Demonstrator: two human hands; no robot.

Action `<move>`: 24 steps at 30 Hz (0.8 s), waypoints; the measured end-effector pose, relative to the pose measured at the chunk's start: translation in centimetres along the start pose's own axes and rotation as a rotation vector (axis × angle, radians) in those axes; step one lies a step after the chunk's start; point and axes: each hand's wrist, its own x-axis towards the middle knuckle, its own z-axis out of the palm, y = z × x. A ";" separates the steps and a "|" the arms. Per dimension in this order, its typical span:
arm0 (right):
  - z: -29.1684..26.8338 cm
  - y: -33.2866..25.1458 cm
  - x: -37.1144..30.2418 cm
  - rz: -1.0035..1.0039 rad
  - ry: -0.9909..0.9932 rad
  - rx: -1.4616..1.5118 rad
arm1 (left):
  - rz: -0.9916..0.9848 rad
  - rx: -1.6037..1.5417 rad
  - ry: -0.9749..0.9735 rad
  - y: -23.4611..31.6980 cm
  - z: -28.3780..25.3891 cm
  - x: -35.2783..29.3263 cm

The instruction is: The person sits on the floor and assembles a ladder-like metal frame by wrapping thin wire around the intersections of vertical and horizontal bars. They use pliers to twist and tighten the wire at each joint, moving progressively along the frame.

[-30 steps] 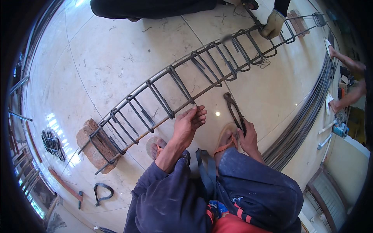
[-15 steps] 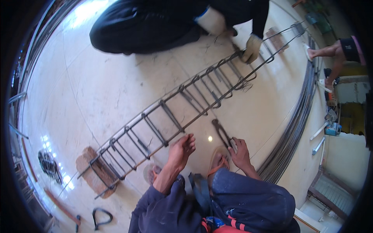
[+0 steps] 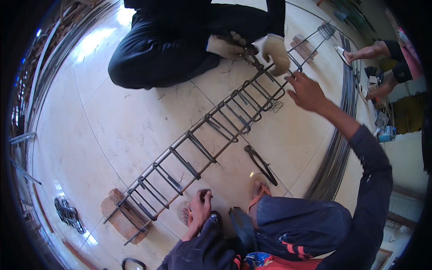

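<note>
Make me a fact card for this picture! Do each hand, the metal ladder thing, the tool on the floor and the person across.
Left hand: low, near the left foot, fingers curled
Right hand: stretched to the metal frame's far part; touching or not is unclear
Metal frame: long bars with loops around them, a brick block under its near end
Floor tool: dark pincers, by the right foot
Person across: dark clothes, gloved hands at the frame

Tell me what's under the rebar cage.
Under the rebar cage: reddish brick at the left end, more brick toward the far right, pale tiled floor between. The cage hides strips of these; the co-worker's gloved hand covers one stretch.
</note>
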 end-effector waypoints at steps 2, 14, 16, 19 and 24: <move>-0.2 1.7 3.0 0.061 0.004 -0.068 | 0.250 0.315 0.065 -1.1 -0.9 -1.5; 1.9 0.4 6.9 0.138 0.559 -0.016 | 0.386 0.605 0.067 0.1 -0.1 -1.8; 1.6 0.2 6.3 0.105 0.643 0.027 | 0.305 0.563 0.051 -0.3 0.3 -1.8; 2.2 -0.3 5.2 0.084 0.586 0.142 | 0.231 0.541 0.027 -0.3 0.6 -1.7; 2.6 -1.7 2.9 0.021 0.620 0.236 | 0.245 0.581 0.041 -0.5 0.4 -2.0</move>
